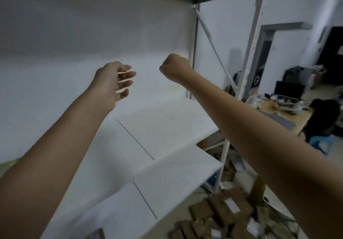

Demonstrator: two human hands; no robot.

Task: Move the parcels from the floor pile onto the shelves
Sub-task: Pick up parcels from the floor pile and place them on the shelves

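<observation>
Both arms reach out over the middle board of the shelves point(167, 120), and neither carries a parcel. The left grip point(111, 82) is loose, its fingers spread and slightly bent, holding nothing. The right grip point(174, 68) is curled into a fist, seen from the back of the hand, and nothing shows inside it. Both hover above the rear of that board, close to the white wall behind the shelves.

The parcels point(219, 214), brown card boxes, some with white labels, lie heaped on the floor at the foot of the shelves, beside the front right post point(225, 155). No parcel shows on the middle board or on the lower board point(176, 173) beneath it. The top board is seen only from below, so what it carries is hidden.

Judging by this, the job is at or near its start: the heap looks large and nearly all of the moving is left. The likely next step is to bend down to the pile beside the post.

Beyond the shelves, to their right, stands a worktop point(289, 114) with a laptop point(289, 90).
</observation>
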